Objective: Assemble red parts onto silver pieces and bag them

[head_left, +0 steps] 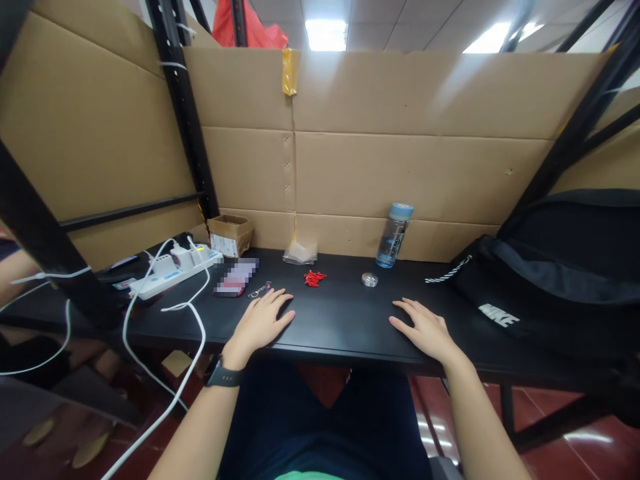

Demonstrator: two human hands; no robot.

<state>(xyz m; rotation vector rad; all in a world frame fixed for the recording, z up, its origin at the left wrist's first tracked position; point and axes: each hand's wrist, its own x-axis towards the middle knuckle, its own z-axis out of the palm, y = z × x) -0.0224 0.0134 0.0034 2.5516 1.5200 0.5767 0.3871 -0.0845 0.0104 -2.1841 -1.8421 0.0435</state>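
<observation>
My left hand [262,321] rests on the black tabletop [334,325] with its fingers stretched out, holding nothing. Just beyond its fingertips lies a small beaded string [260,290], partly hidden by them. My right hand [419,327] also lies on the table, fingers apart and bare of any object. Between and beyond the hands sits a small pile of red pieces [315,279], too small to name. To its right is a small round clear container or roll [370,280]. A clear plastic bag [301,253] lies behind the red pile.
A blue-capped water bottle [394,237] stands near the cardboard back wall [350,167]. On the left are a blurred-out phone-like object [237,277], a white power strip [175,272] with trailing cables and an open cardboard box [231,235]. A black backpack [550,287] fills the right side.
</observation>
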